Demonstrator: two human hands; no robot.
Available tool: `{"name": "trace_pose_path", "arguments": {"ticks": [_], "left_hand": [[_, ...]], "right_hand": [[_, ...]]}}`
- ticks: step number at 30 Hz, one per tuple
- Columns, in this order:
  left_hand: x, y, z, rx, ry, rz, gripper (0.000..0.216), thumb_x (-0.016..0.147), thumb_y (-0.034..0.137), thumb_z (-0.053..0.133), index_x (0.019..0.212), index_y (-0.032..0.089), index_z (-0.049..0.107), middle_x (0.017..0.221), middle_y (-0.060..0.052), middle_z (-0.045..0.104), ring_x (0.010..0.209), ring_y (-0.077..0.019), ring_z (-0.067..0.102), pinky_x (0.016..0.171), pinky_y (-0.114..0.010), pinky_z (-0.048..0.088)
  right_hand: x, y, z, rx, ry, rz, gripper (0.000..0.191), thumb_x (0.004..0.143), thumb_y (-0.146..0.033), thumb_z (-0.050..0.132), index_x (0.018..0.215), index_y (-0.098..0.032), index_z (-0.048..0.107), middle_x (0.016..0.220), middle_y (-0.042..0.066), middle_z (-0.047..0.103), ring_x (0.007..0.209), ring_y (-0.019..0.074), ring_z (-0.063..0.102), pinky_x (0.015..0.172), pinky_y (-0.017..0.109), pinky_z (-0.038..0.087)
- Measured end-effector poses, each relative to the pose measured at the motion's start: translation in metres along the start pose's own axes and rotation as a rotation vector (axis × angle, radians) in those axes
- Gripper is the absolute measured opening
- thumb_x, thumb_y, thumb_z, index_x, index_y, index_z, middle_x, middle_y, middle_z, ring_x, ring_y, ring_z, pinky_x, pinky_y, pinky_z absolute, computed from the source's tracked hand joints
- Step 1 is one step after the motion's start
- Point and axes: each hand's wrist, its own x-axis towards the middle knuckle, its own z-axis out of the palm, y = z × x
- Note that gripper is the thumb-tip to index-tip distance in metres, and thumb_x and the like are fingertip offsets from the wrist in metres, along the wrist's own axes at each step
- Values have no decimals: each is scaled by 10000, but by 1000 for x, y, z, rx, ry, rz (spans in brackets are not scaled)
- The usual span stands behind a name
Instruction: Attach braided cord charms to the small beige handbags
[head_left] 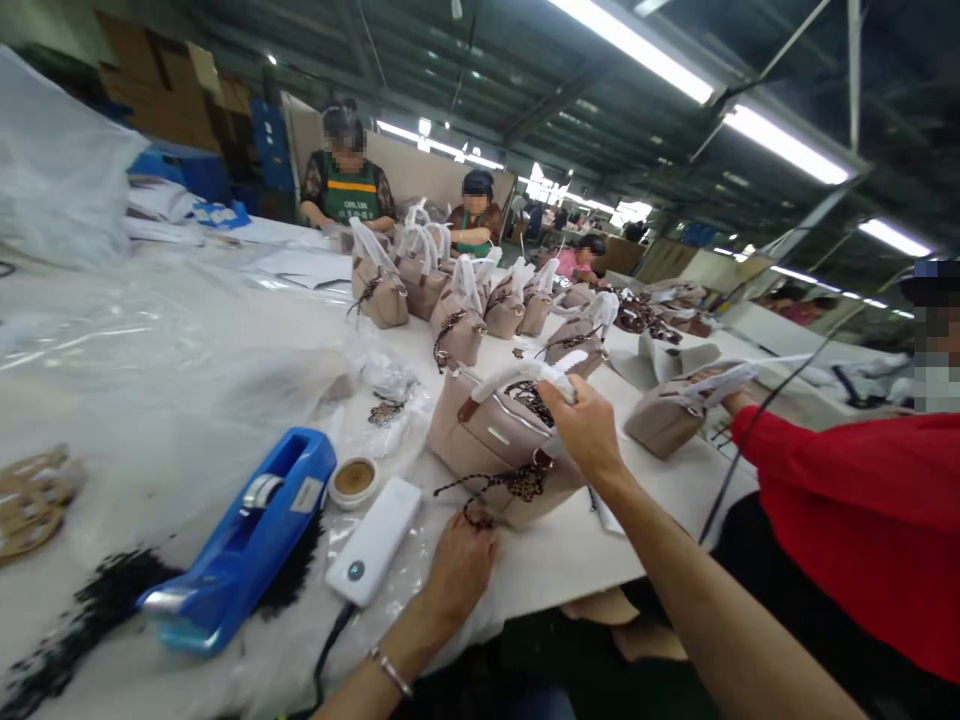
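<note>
On table (544, 568) | upright handbag (487, 452), long axis slanting down-right | right hand (589, 430) clasping handle (517, 373) | left hand (461, 565) curled, hold unclear

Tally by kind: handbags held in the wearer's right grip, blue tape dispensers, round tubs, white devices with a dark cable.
Handbag in right grip: 1
Tape dispenser: 1
Round tub: 1
White device: 1
Total: 4

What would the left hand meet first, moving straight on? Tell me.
Past the dark cord at the left hand, likely the beige handbag, low on its front; depth is unclear.
</note>
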Motion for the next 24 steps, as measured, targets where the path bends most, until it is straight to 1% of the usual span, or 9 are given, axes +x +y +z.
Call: {"name": "trace_pose_path", "arguments": {"ticks": [3, 6, 8, 11, 15, 17, 19, 21, 24], "left_hand": [[1, 0, -29, -157, -1, -156, 184, 819, 126, 540, 649, 153, 605, 677, -63, 606, 811, -270, 650, 821, -413, 468], [12, -7, -66, -177, 75, -213, 209, 775, 112, 584, 583, 174, 529, 558, 6, 446, 796, -284, 635, 773, -386, 450], [25, -15, -90, -184, 144, -235, 221, 750, 110, 625, 590, 192, 497, 570, 11, 414, 857, -303, 621, 784, -379, 444], [49, -27, -113, -207, 241, -273, 231, 733, 93, 654, 632, 201, 476, 685, -34, 490, 1007, -318, 578, 832, -366, 438], [73, -41, -111, -259, 257, -364, 271, 732, 77, 672, 600, 184, 461, 740, -87, 541, 1069, -335, 561, 869, -385, 436], [80, -45, -102, -305, 239, -410, 184, 792, 141, 663, 662, 155, 534, 818, -99, 590, 1048, -302, 577, 880, -407, 447], [85, -46, -95, -370, 222, -450, 110, 862, 239, 631, 848, 131, 614, 973, -90, 628, 1025, -250, 588, 889, -426, 471], [90, -46, -92, -457, 210, -486, 226, 898, 313, 600, 1044, 140, 614, 1110, -77, 621, 1016, -219, 596, 883, -436, 501], [100, -44, -96, -629, 208, -537, 294, 907, 328, 593, 1139, 147, 590, 1159, -89, 611, 999, -215, 612, 841, -417, 536]], "right_hand": [[-11, 0, -15, 72, 72, 63, 391, 821, -556, 556, 634, -215, 512, 574, -49, 500, 584, 140, 401, 566, 259, 302], [-15, 0, -30, 93, 189, 115, 354, 819, -539, 554, 696, -208, 577, 609, -31, 553, 606, 154, 438, 589, 266, 330], [-22, 4, -34, 117, 239, 165, 352, 816, -542, 556, 755, -201, 615, 652, -12, 601, 623, 166, 469, 603, 272, 350], [-33, 11, -33, 192, 285, 238, 366, 798, -550, 576, 789, -189, 636, 704, 7, 644, 643, 174, 505, 617, 277, 374], [-33, 11, -32, 302, 389, 271, 370, 785, -537, 588, 829, -175, 652, 761, 19, 673, 693, 176, 548, 654, 277, 407], [-29, 8, -31, 283, 327, 281, 378, 778, -535, 588, 846, -170, 658, 764, 24, 678, 701, 181, 562, 656, 281, 418], [-29, 6, -29, 263, 154, 277, 398, 757, -521, 614, 924, -162, 660, 811, 37, 696, 724, 190, 592, 677, 292, 441], [-31, 7, -26, 271, -4, 254, 480, 736, -496, 648, 1076, -158, 629, 921, 63, 710, 796, 201, 631, 739, 310, 470], [-39, 10, -26, 273, -106, 228, 614, 746, -475, 655, 1256, -156, 531, 1040, 103, 699, 893, 216, 659, 828, 348, 490]]}}
